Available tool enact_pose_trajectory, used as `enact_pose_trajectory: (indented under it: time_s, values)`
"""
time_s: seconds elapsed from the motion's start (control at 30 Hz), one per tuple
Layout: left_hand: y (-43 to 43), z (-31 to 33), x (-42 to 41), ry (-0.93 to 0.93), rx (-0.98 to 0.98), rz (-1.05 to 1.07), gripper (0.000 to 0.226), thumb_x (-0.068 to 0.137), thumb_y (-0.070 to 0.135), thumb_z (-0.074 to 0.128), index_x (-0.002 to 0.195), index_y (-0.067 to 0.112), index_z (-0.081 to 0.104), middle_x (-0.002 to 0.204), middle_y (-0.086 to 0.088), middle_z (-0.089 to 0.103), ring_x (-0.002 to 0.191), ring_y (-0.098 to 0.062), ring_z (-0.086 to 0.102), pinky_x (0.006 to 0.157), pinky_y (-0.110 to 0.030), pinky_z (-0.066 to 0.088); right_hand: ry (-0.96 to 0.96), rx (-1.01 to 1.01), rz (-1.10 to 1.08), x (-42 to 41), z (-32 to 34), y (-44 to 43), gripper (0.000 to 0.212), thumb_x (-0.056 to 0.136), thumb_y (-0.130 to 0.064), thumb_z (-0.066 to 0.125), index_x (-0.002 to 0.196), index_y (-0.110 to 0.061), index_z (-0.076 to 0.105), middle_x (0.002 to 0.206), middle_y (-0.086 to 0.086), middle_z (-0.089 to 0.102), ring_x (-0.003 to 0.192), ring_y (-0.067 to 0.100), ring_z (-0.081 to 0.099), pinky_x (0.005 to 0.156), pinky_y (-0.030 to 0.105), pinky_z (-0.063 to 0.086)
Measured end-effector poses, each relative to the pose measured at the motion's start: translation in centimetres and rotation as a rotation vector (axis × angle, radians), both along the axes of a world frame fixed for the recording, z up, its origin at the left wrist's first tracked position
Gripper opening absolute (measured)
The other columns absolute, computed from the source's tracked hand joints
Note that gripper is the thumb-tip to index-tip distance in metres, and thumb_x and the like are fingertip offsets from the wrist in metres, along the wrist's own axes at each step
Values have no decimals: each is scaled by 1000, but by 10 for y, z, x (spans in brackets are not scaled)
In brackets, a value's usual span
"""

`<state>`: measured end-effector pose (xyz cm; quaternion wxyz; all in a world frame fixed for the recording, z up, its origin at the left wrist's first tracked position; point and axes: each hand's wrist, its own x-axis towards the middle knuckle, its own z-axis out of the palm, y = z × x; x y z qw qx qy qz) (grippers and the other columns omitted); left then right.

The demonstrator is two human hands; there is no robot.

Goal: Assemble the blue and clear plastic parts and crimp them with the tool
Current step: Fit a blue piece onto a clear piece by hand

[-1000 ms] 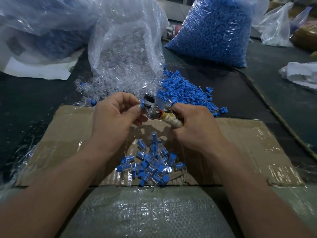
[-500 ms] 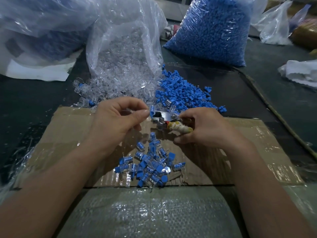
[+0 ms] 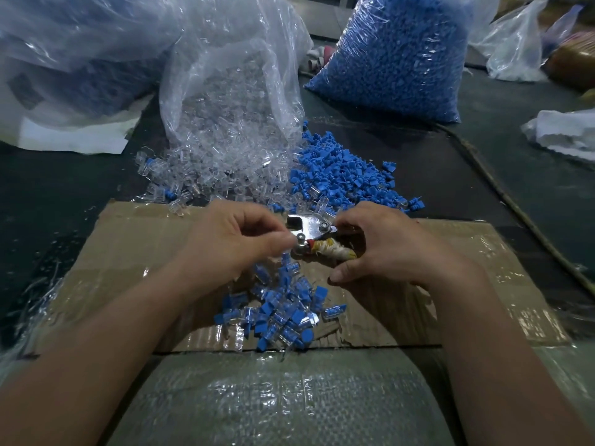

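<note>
Since half a second ago the left hand (image 3: 231, 243) has closed in on the tool (image 3: 309, 230), and its fingertips now meet the shiny metal head. They're pinched together, but blur hides whether they hold anything. The right hand (image 3: 392, 249) curls round the cloth-wrapped handles, holding the tool over the far edge of the cardboard (image 3: 128, 246).

Behind them, an open clear bag (image 3: 231, 101) spills clear parts (image 3: 206, 169) onto the dark counter (image 3: 64, 188). Loose blue parts (image 3: 341, 178) are heaped just beside those, and a second bag (image 3: 396, 53) farther back is packed with blue ones. Assembled pieces (image 3: 280, 310), blue set in clear, lie piled on the cardboard below the hands.
</note>
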<state>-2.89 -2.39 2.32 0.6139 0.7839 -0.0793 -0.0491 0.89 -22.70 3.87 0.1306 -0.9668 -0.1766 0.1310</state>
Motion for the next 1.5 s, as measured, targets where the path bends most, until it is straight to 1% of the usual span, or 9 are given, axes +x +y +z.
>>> enact_pose_trajectory:
  time_s: [0.13,0.23,0.57,0.73,0.87,0.97,1.2,1.37,1.5]
  values:
    - [12,-10,13,-165,259,427,14,79,9,68,82,22,65,74,5,63,62,-3,59,55,-11,47,-15,-7,12,0,1,-2,76,59,-55,75,125,-29,49,100,-16,40,95,5,39,77,26,31]
    - [28,-16,26,-232,506,590,26,81,14,69,106,18,65,82,5,59,77,-13,56,75,-28,45,-7,6,24,1,1,-3,75,61,-56,73,126,-28,49,100,-16,41,96,6,40,79,27,33]
    - [33,-26,36,-208,870,582,20,87,26,61,104,20,70,108,-10,66,101,-32,57,79,-38,44,1,48,24,1,0,-6,67,65,-57,69,123,-27,52,103,-14,45,98,7,45,81,26,37]
    - [34,-24,35,-265,738,601,17,87,26,61,98,22,73,99,-6,69,95,-28,59,78,-34,42,-9,62,28,2,0,-7,65,65,-55,70,122,-27,53,101,-14,45,97,6,44,79,24,35]
    - [25,-19,27,-298,481,547,12,85,14,63,91,15,74,76,-2,69,68,-16,62,78,-28,46,-3,80,27,4,-2,-9,63,66,-54,70,122,-28,53,95,-21,43,91,2,43,69,16,32]
    - [19,-17,23,-209,322,432,14,84,7,63,89,18,70,65,4,66,52,-5,62,61,-17,51,22,161,-21,5,-2,-11,53,66,-54,70,113,-32,58,88,-26,45,83,-6,45,64,11,30]
    - [18,-14,19,-259,527,344,18,81,10,67,98,10,72,74,15,58,64,15,47,57,4,35,-347,458,-383,16,0,-22,13,79,-41,66,72,-34,57,75,-19,58,72,-5,54,62,13,39]
    - [17,-12,17,-244,507,346,11,80,16,70,90,18,72,65,27,51,60,14,49,54,1,36,-392,527,-552,22,-5,-33,12,83,-31,66,74,-31,59,69,-18,57,66,-3,53,57,14,37]
    - [19,-15,18,-157,374,354,26,79,8,70,98,26,65,75,15,62,71,3,59,66,-7,43,-338,440,-558,27,-13,-34,7,84,-29,65,79,-26,62,71,-17,57,68,-2,52,63,20,40]
